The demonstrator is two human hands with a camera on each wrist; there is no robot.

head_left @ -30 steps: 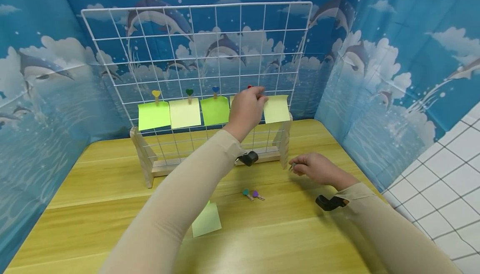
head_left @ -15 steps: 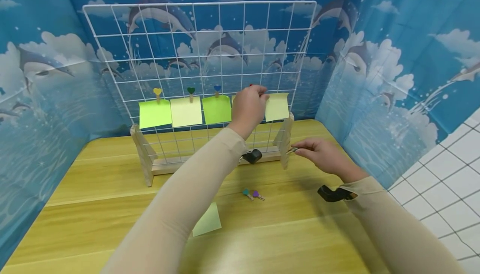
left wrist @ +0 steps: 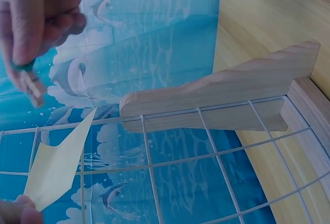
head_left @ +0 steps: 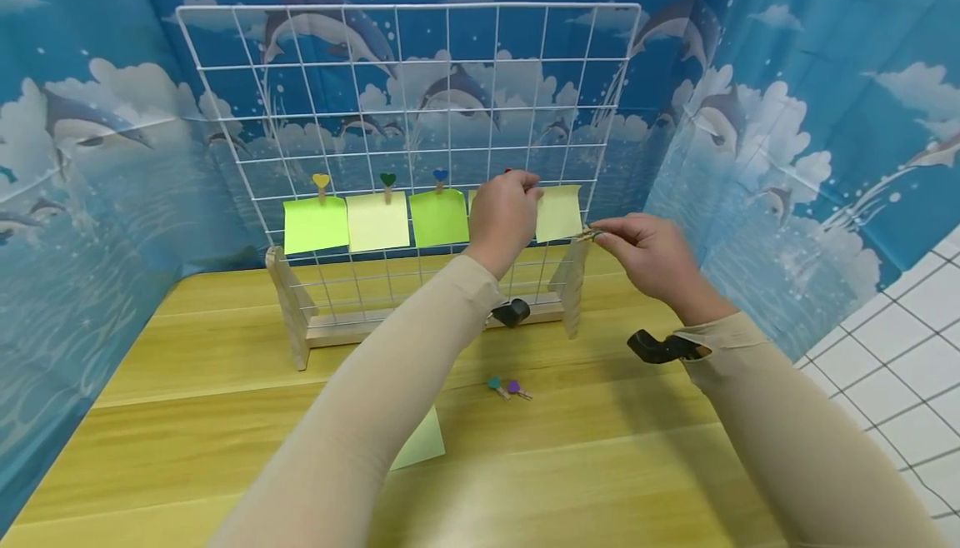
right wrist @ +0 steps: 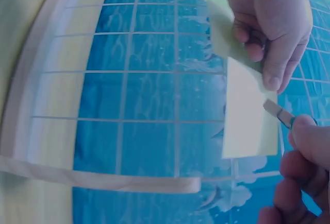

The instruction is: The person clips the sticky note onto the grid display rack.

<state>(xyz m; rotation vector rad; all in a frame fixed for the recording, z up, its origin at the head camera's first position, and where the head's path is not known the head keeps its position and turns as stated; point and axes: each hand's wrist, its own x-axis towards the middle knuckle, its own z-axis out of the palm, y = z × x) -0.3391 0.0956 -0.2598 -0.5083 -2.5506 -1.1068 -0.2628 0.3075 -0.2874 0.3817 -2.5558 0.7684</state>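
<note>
My left hand (head_left: 506,219) pinches the left edge of a pale yellow sticky note (head_left: 560,215) against the white wire grid (head_left: 450,107). In the left wrist view that note (left wrist: 59,170) stands bent away from the wires. My right hand (head_left: 656,261) pinches a small wooden clothespin (right wrist: 271,106) with a green top, just right of the note and apart from it. Left along the grid, heart-topped clothespins hold a bright green note (head_left: 315,226), a pale one (head_left: 377,221) and another green one (head_left: 439,219). A further note is mostly hidden behind my left hand.
Teal (head_left: 496,385) and purple (head_left: 516,388) heart clothespins lie on the wooden table (head_left: 600,456). My left forearm partly covers a loose pale note (head_left: 423,441). Wooden feet (head_left: 573,290) support the grid. Dolphin-print curtains (head_left: 787,115) surround the table.
My right hand has risen from near the table to the note's right edge, carrying the clothespin. The left hand stays at the note.
</note>
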